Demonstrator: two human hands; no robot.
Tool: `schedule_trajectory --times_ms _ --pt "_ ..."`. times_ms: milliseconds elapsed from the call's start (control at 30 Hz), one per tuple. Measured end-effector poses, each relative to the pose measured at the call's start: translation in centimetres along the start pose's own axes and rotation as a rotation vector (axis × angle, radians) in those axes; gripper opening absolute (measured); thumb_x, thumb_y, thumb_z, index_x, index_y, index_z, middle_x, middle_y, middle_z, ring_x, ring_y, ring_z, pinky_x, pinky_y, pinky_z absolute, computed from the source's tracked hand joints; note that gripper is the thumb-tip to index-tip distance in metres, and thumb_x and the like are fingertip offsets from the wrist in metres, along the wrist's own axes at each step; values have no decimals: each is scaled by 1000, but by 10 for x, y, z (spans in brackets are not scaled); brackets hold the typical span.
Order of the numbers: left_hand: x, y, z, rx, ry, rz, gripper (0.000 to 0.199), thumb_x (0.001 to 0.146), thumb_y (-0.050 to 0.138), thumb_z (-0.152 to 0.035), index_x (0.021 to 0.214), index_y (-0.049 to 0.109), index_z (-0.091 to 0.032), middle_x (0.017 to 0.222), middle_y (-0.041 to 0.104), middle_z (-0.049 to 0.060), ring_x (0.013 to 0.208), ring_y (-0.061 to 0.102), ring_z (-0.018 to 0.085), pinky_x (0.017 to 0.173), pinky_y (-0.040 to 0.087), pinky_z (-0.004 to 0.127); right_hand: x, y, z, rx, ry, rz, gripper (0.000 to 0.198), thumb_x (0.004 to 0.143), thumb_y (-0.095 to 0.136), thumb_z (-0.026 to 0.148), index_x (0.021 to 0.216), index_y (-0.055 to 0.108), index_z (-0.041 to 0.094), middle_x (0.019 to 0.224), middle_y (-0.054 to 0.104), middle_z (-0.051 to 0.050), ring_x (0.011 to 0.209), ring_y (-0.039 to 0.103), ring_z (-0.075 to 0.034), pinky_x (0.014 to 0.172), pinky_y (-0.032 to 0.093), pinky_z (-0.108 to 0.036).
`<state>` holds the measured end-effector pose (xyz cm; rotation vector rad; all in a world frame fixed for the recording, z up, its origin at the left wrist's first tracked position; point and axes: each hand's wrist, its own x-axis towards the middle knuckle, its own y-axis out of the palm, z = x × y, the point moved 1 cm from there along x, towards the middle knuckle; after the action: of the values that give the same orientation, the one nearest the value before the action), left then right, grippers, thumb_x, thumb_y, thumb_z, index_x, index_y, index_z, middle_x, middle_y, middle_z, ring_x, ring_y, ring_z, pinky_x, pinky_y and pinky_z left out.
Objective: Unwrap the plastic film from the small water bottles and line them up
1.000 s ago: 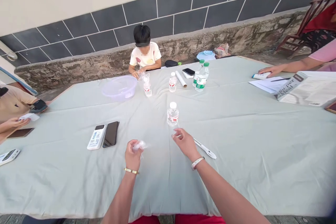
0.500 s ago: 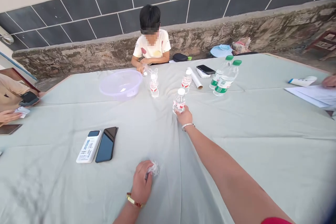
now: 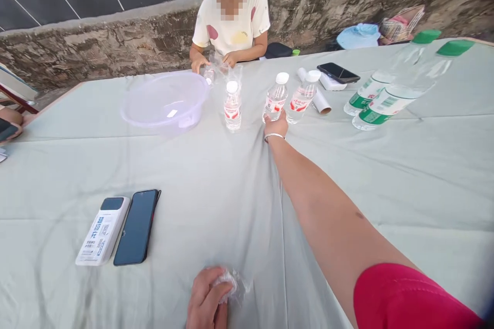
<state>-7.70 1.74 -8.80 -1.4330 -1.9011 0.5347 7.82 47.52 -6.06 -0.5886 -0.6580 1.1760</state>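
My right hand (image 3: 277, 124) reaches far across the cloth, its fingers wrapped round the lower part of a small water bottle (image 3: 275, 96) with a white cap. That bottle stands upright, close beside a second small water bottle (image 3: 302, 97). A third small water bottle (image 3: 232, 108) stands to the left, apart from my hand. Near the bottom edge, my left hand (image 3: 208, 295) is closed on crumpled clear plastic wrap (image 3: 231, 288), part of which sticks out past the fingers.
A purple basin (image 3: 162, 108) sits left, before a person (image 3: 233, 20) handling a bottle and clear plastic. A power bank (image 3: 101, 234) and phone (image 3: 138, 227) lie left. Two large green-capped bottles (image 3: 389, 97), a cardboard roll (image 3: 321, 103) and a black phone (image 3: 338, 73) are at right.
My right hand has moved the small bottle farther away, to the left side of the other small bottle. My left hand keeps the plastic wrap. The camera view has tilted down and come closer.
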Motion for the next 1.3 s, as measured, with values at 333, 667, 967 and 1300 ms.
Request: schedule_trajectory --times_ms 333,667,967,1300 --pt "119 -40 -17 114 25 79 32 81 41 -12 85 71 -21 94 58 7 71 58 13 61 51 25 -83 -13 -2 171 -46 181 35 77 47 16 109 60 16 77 64 0 72 57 -16 72 43 -27" --pt "375 -120 -3 357 -139 -305 39 86 42 -23 112 58 1 118 50 7 115 50 22 98 37 38 -93 6 30 199 -107 225 54 79 58 25 130 44 13 114 55 -8 76 51 -11 79 39 -27" --pt "387 -99 33 521 -303 -142 61 78 62 -34 129 47 -6 134 49 24 129 41 39 103 32 58 -66 39 74 178 -105 109 86 80 65 38 141 16 2 142 33 -18 124 32 -22 102 22 -35" --pt "85 -39 85 466 -129 92 39 84 42 -44 107 66 -23 131 55 11 128 45 31 96 49 47 -69 16 60 76 -34 257 65 83 63 36 134 32 11 119 57 -11 108 45 -20 93 25 -31"
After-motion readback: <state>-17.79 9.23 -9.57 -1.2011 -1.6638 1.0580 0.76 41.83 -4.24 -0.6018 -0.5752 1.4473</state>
